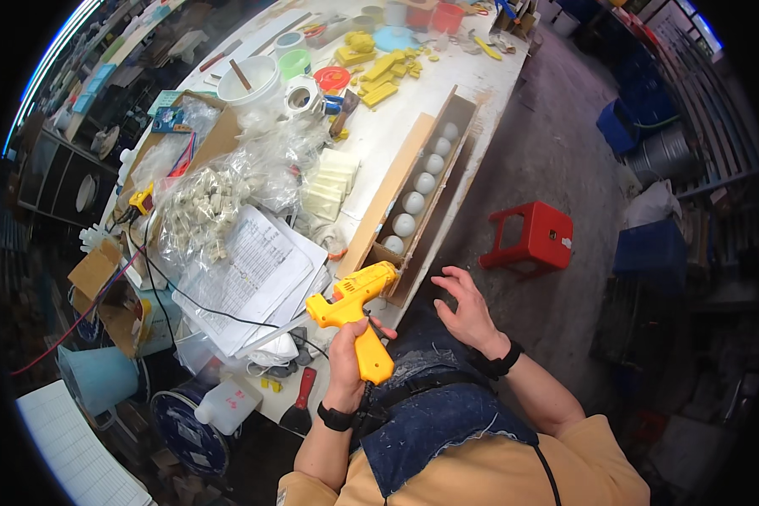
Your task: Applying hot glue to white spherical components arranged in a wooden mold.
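One yellow glue gun (352,300), lower centre, and your left hand (344,356) has its fingers wrapped round the handle! Your right hand (471,319), just right of it, hangs empty, fingers loosely spread. Seven white balls (424,183) line one long box (387,199) at centre; one red stool (546,239) stands centre right.

A red stool (541,240) (plastic-looking) on the dull grey floor (557,135)
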Motion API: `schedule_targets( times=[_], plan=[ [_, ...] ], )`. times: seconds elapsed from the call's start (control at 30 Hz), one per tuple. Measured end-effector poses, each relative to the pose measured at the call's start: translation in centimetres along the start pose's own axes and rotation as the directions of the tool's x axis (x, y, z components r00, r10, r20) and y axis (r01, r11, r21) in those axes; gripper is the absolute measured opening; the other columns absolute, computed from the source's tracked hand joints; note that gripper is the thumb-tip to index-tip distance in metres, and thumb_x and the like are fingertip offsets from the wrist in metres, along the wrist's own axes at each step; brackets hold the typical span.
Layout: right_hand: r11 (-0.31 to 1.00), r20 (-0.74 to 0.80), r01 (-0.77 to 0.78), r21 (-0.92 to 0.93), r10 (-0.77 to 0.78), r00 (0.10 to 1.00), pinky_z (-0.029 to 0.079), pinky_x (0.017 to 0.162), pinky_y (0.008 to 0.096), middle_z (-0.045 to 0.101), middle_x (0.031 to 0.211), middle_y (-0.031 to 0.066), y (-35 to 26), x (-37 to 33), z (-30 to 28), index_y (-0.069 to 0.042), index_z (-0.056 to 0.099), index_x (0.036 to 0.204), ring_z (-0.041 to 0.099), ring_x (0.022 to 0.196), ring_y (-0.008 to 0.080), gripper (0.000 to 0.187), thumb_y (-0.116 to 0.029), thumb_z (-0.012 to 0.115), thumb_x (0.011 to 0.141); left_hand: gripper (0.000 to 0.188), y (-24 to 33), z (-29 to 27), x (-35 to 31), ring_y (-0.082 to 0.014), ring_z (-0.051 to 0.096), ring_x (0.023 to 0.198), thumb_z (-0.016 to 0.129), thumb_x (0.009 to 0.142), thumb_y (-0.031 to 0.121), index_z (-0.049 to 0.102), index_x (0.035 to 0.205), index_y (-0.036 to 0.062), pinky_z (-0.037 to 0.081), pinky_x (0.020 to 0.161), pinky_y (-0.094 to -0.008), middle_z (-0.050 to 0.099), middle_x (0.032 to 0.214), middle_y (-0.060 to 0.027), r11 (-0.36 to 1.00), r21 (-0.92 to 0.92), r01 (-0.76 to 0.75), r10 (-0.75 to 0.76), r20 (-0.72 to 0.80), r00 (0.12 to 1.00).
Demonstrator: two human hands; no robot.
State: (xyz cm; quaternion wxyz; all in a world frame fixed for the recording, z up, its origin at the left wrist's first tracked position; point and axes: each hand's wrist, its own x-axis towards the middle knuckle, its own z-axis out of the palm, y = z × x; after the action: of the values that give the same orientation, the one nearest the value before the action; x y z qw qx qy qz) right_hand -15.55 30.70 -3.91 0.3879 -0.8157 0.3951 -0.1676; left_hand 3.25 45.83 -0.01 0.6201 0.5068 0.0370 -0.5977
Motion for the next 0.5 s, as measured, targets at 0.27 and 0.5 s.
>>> schedule_targets(
  times=[0.27, 0.5],
  plan=[
    [1.000, 0.000, 0.001, -0.010, -0.001, 1.000, 0.044, 0.105, 0.0408, 0.051, 0.134, 0.0183, 0.36, -0.42, 0.20, -0.004, 0.063, 0.121, 0.052, 0.125, 0.0355, 0.040, -0.009, 0.068, 0.082, 0.031, -0.27, -0.32, 0.59, -0.0196, 0.065, 0.075, 0.051, 0.094, 0.030, 0.060, 0.103, 0.0012, 0.049, 0.064, -0.0280, 0.070, 0.084, -0.0174, 1.000, 0.019, -0.010, 0.010, -0.022, 1.000],
    [1.000, 0.002, -0.003, -0.011, 0.003, 1.000, 0.044, 0.105, 0.0405, 0.051, 0.134, 0.0182, 0.50, -0.65, 0.33, -0.004, 0.063, 0.122, 0.053, 0.125, 0.0355, 0.040, -0.008, 0.069, 0.082, 0.031, 0.09, 0.17, 0.02, -0.0198, 0.065, 0.073, 0.052, 0.093, 0.029, 0.061, 0.101, 0.0013, 0.049, 0.065, -0.0285, 0.069, 0.081, -0.0150, 0.999, 0.039, -0.008, 0.009, -0.028, 1.000]
  ],
)
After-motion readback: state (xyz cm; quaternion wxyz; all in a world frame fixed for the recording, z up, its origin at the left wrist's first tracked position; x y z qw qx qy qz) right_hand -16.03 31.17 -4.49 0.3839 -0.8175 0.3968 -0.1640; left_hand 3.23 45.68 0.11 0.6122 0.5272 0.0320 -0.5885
